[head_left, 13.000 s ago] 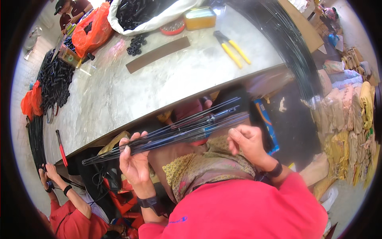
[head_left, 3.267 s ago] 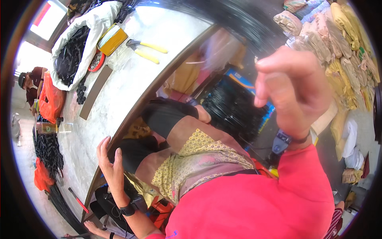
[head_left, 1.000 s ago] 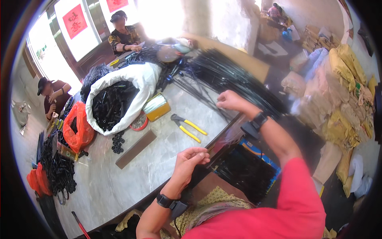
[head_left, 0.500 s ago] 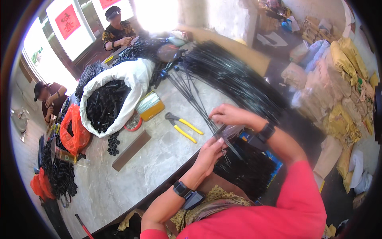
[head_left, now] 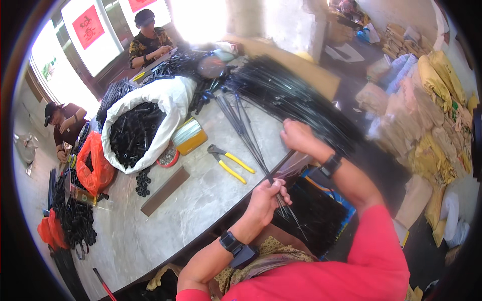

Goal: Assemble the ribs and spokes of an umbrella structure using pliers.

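Several thin rods (head_left: 246,136) are gripped near their closer ends in the left hand (head_left: 262,203), their long axis running from 5 o'clock up to 11 across the counter (head_left: 201,210). The right hand (head_left: 301,137) sits at 1 o'clock from it, fingers curled, contents impossible to tell, and is nearer the big pile (head_left: 296,100) at its 12 o'clock.

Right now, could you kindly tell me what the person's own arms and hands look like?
The left hand and right hand are ungloved. A black left wristband and black right wristband each sit next to a dark, boxy unit. The bright pinkish-red sleeves end near the elbows.
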